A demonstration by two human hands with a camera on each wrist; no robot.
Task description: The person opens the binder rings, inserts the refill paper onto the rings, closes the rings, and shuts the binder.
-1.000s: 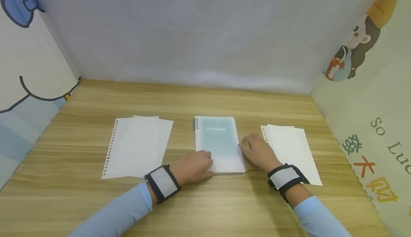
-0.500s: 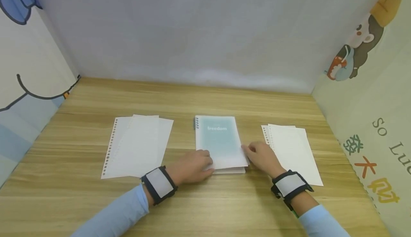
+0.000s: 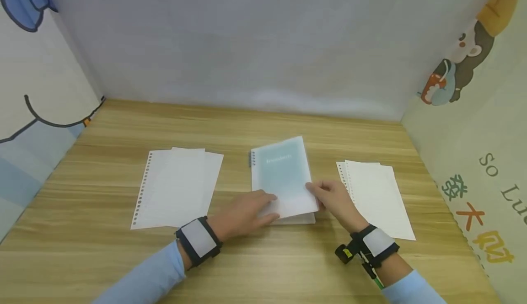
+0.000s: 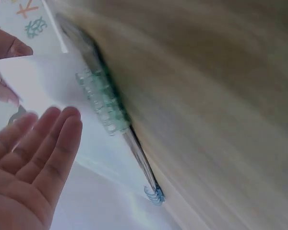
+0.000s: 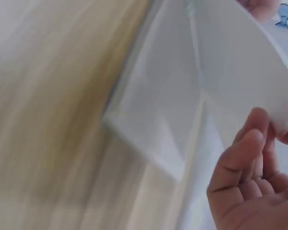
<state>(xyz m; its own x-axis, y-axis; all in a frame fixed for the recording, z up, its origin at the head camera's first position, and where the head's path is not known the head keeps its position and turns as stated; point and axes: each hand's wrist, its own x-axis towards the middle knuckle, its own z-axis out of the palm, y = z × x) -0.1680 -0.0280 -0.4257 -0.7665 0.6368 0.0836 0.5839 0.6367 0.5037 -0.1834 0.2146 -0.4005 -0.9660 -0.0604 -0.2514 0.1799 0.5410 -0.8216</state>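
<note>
A ring-bound notebook with a pale blue-green cover (image 3: 282, 169) lies mid-table, its spine on the left. My right hand (image 3: 335, 201) pinches the cover's right edge and holds it raised at a tilt; white pages (image 3: 294, 220) show below it. In the right wrist view, thumb and fingers of the right hand (image 5: 252, 182) grip the lifted sheet above the pages (image 5: 156, 96). My left hand (image 3: 243, 212), its fingers extended, is at the notebook's lower left. Clear greenish rings (image 4: 103, 103) and small blue rings (image 4: 154, 195) line the spine in the left wrist view.
Loose hole-punched sheets (image 3: 177, 189) overlap on the left of the wooden table (image 3: 263, 267). More punched sheets (image 3: 379, 199) lie on the right, close to the right forearm. A pale backdrop (image 3: 247, 43) stands behind, with printed side panels.
The notebook cover, flat a second ago, has lifted along its right side in the right hand's pinch. My left hand's fingers have straightened, and its wrist has shifted slightly left.
</note>
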